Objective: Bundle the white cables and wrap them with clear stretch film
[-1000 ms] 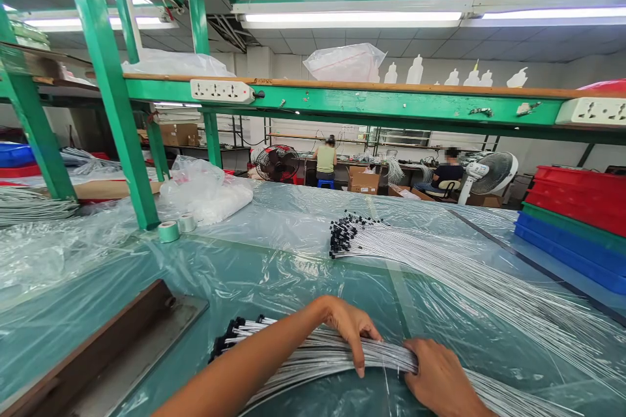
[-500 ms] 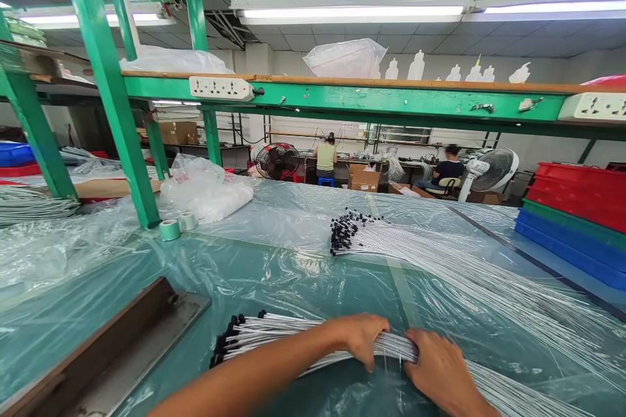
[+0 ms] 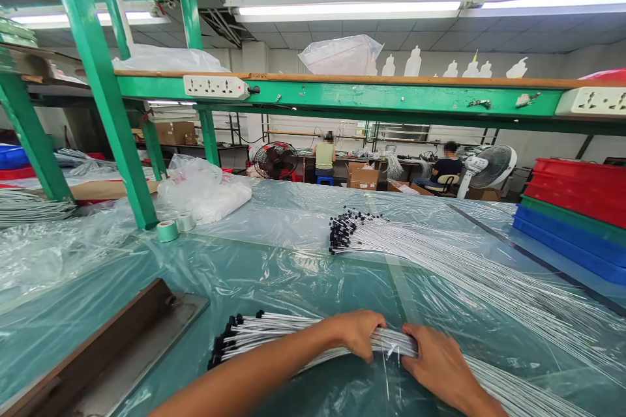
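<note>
A bundle of thin white cables [image 3: 281, 324] with black connectors at its left end lies across the near part of the table. My left hand [image 3: 360, 333] is closed around the bundle near its middle. Just to the right, my right hand [image 3: 437, 361] grips the same cables, thumb and fingers wrapped round them. Between the two hands a short stretch of the bundle shows, with something clear and shiny, like film or tape, around it. Farther back lies a second, larger pile of white cables [image 3: 440, 260], its black connectors also to the left.
A brown metal angle piece [image 3: 122, 345] lies at the near left. Tape rolls [image 3: 167, 230] stand by a green post [image 3: 110, 98], beside a clear plastic bag [image 3: 208, 189]. Stacked red, green and blue trays [image 3: 577, 208] stand at the right. A green shelf beam [image 3: 372, 94] spans above; two people sit far behind.
Both hands stay on the bundle. My right hand has shifted slightly, and more shiny clear material shows between the hands. The whole view has moved a little.
</note>
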`<state>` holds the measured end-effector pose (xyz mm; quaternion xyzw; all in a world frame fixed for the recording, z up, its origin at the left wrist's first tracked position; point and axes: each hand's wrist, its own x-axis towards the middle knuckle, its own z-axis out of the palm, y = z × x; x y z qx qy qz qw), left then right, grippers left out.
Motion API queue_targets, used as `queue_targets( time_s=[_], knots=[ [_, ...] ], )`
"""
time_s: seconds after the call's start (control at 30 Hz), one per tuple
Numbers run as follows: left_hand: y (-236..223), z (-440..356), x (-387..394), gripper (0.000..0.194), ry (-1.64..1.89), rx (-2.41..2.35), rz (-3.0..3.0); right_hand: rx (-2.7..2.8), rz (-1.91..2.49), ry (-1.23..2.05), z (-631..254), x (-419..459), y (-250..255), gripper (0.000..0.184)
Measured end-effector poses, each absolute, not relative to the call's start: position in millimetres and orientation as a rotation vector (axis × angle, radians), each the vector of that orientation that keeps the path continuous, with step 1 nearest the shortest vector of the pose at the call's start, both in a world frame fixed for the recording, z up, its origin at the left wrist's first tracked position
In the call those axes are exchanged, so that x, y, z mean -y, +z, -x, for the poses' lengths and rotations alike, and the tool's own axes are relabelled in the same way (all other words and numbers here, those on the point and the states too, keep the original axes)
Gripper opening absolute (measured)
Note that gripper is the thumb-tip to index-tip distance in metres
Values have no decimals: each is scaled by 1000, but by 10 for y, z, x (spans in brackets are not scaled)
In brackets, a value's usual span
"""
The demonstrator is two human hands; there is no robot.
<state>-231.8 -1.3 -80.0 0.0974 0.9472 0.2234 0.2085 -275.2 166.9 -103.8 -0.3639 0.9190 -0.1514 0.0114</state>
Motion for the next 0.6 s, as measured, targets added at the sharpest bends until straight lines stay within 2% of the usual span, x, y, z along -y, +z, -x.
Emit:
queue_targets(
  time_s=[0.17, 0.3, 0.47, 0.6],
  knots=[
    [-823, 2343, 37, 48, 751, -2546, -278, -2905, 1073, -504, 2723, -1668, -1046, 18],
    [-855, 2454, 153, 44, 971, -2235, -358, -2939, 1033, -523, 2714, -1658, -1054, 16],
    [-863, 2580, 346, 47, 1247, -1729, -565, -2958, 1008, -523, 2696, -1667, -1039, 16],
    [-865, 2578, 301, 52, 1301, -1737, -326, -2950, 1009, -525, 2697, -1687, -1040, 18]
  ],
)
